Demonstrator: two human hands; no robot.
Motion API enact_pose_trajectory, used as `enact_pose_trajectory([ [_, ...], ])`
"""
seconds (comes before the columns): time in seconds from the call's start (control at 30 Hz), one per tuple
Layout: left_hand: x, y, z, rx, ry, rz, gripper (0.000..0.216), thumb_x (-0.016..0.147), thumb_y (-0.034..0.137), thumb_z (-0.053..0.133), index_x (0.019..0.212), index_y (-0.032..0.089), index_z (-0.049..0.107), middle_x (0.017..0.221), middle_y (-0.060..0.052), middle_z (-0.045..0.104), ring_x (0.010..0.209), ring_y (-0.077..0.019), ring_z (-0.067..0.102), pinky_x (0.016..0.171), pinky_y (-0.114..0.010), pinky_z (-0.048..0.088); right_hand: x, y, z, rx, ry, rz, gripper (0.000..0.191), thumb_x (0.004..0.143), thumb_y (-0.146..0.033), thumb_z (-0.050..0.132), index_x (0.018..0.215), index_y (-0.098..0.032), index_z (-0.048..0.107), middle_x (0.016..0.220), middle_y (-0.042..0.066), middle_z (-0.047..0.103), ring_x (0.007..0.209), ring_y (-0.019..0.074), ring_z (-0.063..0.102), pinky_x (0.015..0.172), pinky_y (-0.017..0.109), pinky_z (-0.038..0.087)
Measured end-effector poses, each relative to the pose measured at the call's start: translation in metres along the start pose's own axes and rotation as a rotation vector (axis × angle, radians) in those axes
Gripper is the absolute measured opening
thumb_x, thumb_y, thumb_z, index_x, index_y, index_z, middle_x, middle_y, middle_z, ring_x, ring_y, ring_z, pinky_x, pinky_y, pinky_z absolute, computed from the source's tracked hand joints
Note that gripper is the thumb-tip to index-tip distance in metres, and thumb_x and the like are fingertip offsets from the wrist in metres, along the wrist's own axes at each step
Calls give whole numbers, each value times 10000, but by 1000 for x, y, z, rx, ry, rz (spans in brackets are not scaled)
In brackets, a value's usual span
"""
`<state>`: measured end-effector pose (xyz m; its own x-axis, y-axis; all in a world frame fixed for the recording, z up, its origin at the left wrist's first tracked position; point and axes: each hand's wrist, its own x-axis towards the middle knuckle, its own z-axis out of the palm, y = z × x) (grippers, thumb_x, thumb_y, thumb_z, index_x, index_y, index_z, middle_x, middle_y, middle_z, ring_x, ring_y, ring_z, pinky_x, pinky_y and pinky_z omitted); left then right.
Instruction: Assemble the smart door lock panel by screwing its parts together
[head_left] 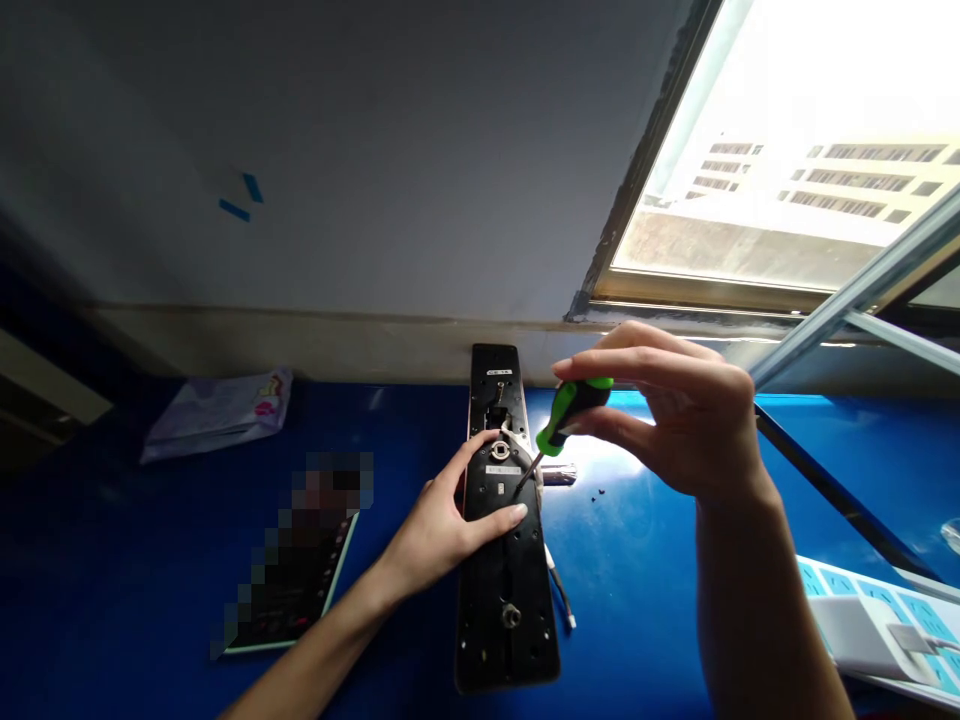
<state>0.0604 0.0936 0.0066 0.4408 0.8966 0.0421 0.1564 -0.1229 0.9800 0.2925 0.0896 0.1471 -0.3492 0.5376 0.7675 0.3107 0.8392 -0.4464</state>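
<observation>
A long black door lock panel (506, 570) lies on the blue table with its back face up. It shows a round hub with a square hole, small screw holes, a threaded post near the bottom and white labels. My left hand (442, 520) grips the panel across its middle, thumb on the face and fingers at the upper part. A green and black screwdriver (559, 420) is pinched between the thumb and fingers of my right hand (667, 410). Its tip meets the panel just above my left thumb. A cable (559, 585) with a white plug hangs out on the right.
A shiny metal bar (561, 475) sticks out right of the panel, with small dark screws (598, 495) nearby. A phone or tablet (300, 600), partly blurred, lies left. A plastic packet (217, 410) rests against the wall; a power strip (892, 610) with a charger stands right.
</observation>
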Motion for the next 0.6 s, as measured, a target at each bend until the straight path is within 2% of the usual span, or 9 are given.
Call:
enact_pose_trajectory([
  [0.07,0,-1,0,0,1,-2,808,838,425,831,1550,288,473,1479,-101,673,1369,-325,652,1183,-502,510,1,2,2,-84,59,-10,395,801,-303,934,1181,-324,830,882,21,748,798,183,725,661,315,657],
  [0.17,0,-2,0,-13,-6,-11,787,853,417,809,1548,282,463,1455,-104,688,1342,-326,671,1165,-497,525,0,1,3,48,-49,105,373,1031,-240,665,1388,-334,724,1248,65,784,1122,227,761,923,394,674],
  [0.23,-1,-2,1,-26,-8,-19,763,870,405,787,1545,276,458,1436,-105,698,1320,-321,685,1155,-494,531,-1,1,3,183,-113,158,446,1064,-159,568,1460,-342,662,1391,56,746,1261,242,730,1046,454,641],
  [0.27,-1,-2,1,-37,-10,-21,747,878,398,775,1542,272,456,1423,-104,705,1307,-317,692,1154,-494,530,-2,3,2,211,-106,152,449,1046,-148,605,1444,-346,675,1367,51,759,1237,242,742,1030,453,651],
  [0.33,-2,-1,1,-62,-18,-23,713,893,382,752,1532,267,457,1399,-99,717,1287,-309,703,1160,-493,524,-2,6,2,153,-32,90,421,948,-165,773,1328,-346,758,1153,35,810,1033,215,782,863,387,691],
  [0.4,-2,-1,1,-88,-29,-22,687,900,372,740,1520,265,463,1380,-94,724,1264,-303,713,1152,-486,529,-1,9,2,23,57,35,401,819,-237,917,1197,-333,823,932,10,771,826,175,731,693,315,664],
  [0.43,-1,-1,1,-98,-34,-22,678,906,371,735,1518,267,463,1377,-93,724,1254,-300,717,1141,-480,538,-1,10,2,-28,79,32,380,810,-280,927,1176,-321,833,889,7,744,791,166,706,661,299,648],
  [0.5,-1,-3,1,-115,-34,-25,665,922,377,723,1523,270,460,1375,-92,722,1236,-297,724,1121,-473,552,0,10,3,-38,53,90,325,940,-328,806,1263,-300,799,1022,44,771,914,184,739,747,317,665],
  [0.6,-1,-6,1,-126,-23,-29,648,945,389,700,1534,266,459,1383,-98,719,1242,-300,719,1141,-484,536,-2,11,5,141,-61,202,406,1092,-223,540,1473,-306,654,1419,82,720,1248,229,727,1023,432,645],
])
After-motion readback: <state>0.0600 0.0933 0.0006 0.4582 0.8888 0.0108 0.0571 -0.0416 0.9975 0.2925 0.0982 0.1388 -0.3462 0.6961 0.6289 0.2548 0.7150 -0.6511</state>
